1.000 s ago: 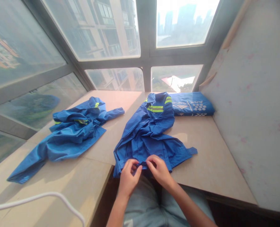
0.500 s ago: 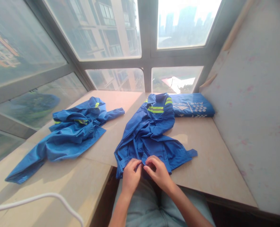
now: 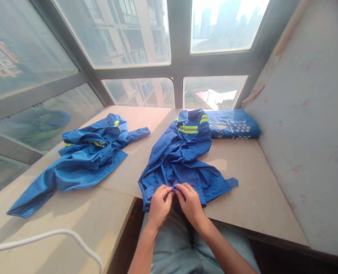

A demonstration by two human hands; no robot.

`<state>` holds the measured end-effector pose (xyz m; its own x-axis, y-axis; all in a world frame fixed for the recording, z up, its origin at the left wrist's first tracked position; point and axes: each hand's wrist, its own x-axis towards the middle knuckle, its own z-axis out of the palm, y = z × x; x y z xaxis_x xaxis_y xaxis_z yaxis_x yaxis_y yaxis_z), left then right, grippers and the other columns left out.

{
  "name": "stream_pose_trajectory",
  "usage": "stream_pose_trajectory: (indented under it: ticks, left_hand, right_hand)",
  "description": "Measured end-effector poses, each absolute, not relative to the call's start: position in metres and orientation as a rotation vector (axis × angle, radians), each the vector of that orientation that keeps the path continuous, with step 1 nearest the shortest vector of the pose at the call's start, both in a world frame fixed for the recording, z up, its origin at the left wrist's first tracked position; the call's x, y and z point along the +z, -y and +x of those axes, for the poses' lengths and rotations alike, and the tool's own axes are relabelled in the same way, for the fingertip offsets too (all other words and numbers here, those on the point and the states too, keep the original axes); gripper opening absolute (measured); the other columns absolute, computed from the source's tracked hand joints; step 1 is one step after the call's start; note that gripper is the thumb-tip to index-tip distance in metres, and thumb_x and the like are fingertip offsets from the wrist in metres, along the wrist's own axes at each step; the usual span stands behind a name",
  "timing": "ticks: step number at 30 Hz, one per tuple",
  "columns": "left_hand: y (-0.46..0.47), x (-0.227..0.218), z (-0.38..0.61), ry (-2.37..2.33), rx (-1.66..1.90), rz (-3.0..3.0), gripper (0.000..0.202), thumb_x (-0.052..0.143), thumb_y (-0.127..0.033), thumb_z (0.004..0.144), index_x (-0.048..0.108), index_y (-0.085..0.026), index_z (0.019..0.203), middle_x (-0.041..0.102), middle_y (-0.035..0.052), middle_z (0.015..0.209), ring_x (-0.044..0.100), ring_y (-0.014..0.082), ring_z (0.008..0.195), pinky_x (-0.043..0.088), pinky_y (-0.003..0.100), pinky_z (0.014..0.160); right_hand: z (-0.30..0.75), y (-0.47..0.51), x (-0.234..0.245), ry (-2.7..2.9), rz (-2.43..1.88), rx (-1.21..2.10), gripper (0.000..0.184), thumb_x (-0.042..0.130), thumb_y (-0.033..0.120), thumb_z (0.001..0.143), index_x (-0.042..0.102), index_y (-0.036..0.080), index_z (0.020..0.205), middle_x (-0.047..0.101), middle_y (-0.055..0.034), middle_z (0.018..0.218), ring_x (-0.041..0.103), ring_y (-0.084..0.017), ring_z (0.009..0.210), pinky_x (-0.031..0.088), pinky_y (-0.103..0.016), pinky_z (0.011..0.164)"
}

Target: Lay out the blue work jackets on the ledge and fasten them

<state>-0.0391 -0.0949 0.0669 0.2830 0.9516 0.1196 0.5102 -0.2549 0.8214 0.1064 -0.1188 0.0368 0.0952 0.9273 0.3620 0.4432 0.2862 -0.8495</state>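
A blue work jacket [image 3: 183, 152] with yellow-green and grey reflective stripes lies in front of me, its collar toward the window and its lower edge at the table's front. My left hand [image 3: 161, 203] pinches the front edge of this jacket near the hem. Close beside it, my right hand [image 3: 190, 201] pinches the same edge, thumb and forefinger together. The fingertips of both hands nearly meet there, and whatever small fastening they may hold is hidden.
A second blue jacket [image 3: 91, 163] lies crumpled on the left of the pale table [image 3: 257, 179]. Behind, at the right, rests a folded blue printed bag [image 3: 234, 123]. A white cable [image 3: 51, 233] curves across the lower left. Windows and a papered wall [image 3: 314, 125] border the table.
My right thumb and fingers have closed onto the jacket's edge beside my left fingertips. Both hands have moved slightly up and closer together. The second jacket stays put.
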Motion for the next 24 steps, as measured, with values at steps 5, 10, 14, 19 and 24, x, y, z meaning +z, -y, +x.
stream_pose_trajectory:
  ticks: [5, 10, 14, 19, 24]
  left_hand:
    - [0.093, 0.067, -0.039, -1.261, 0.794, 1.892, 0.018, 0.053, -0.025, 0.091, 0.070, -0.019, 0.089, 0.064, 0.0043, 0.086, 0.061, 0.0176, 0.085, 0.049, 0.030, 0.080]
    - [0.093, 0.066, -0.038, -1.280, 0.848, 1.854, 0.019, 0.052, -0.026, 0.092, 0.070, -0.019, 0.091, 0.064, 0.0050, 0.089, 0.061, 0.0178, 0.087, 0.049, 0.030, 0.081]
    - [0.093, 0.065, -0.036, -1.273, 0.882, 1.843, 0.020, 0.051, -0.027, 0.092, 0.070, -0.019, 0.092, 0.064, 0.0057, 0.091, 0.061, 0.0181, 0.089, 0.049, 0.030, 0.083]
    - [0.094, 0.060, -0.054, -1.253, 0.894, 1.820, 0.022, 0.050, -0.025, 0.091, 0.072, -0.020, 0.093, 0.065, 0.0058, 0.091, 0.063, 0.0176, 0.087, 0.051, 0.030, 0.080]
    - [0.088, 0.065, -0.091, -1.291, 0.569, 2.065, 0.037, 0.046, -0.005, 0.072, 0.075, -0.023, 0.084, 0.069, 0.0051, 0.092, 0.065, 0.0200, 0.093, 0.052, 0.035, 0.088]
  right_hand:
    - [0.106, 0.118, 0.038, 1.578, -1.403, 0.478, 0.024, 0.046, 0.017, 0.095, 0.070, 0.021, 0.097, 0.067, -0.0070, 0.087, 0.064, -0.018, 0.080, 0.050, -0.026, 0.074]
    - [0.102, 0.109, 0.039, 1.367, -1.418, 0.690, 0.020, 0.049, 0.020, 0.091, 0.069, 0.019, 0.087, 0.067, -0.0053, 0.082, 0.063, -0.017, 0.077, 0.048, -0.026, 0.071]
    - [0.101, 0.101, 0.038, 1.153, -1.432, 0.861, 0.021, 0.049, 0.027, 0.089, 0.065, 0.019, 0.078, 0.064, -0.0027, 0.074, 0.059, -0.016, 0.070, 0.045, -0.025, 0.065]
    - [0.126, 0.092, 0.039, 0.831, -1.448, 0.930, 0.031, 0.043, 0.039, 0.090, 0.053, 0.020, 0.068, 0.052, 0.0015, 0.062, 0.047, -0.013, 0.058, 0.040, -0.023, 0.054]
    - [0.181, 0.086, 0.048, 1.026, -1.613, 0.735, 0.030, 0.046, 0.039, 0.090, 0.064, 0.019, 0.077, 0.065, -0.0048, 0.076, 0.057, -0.019, 0.072, 0.047, -0.029, 0.068]
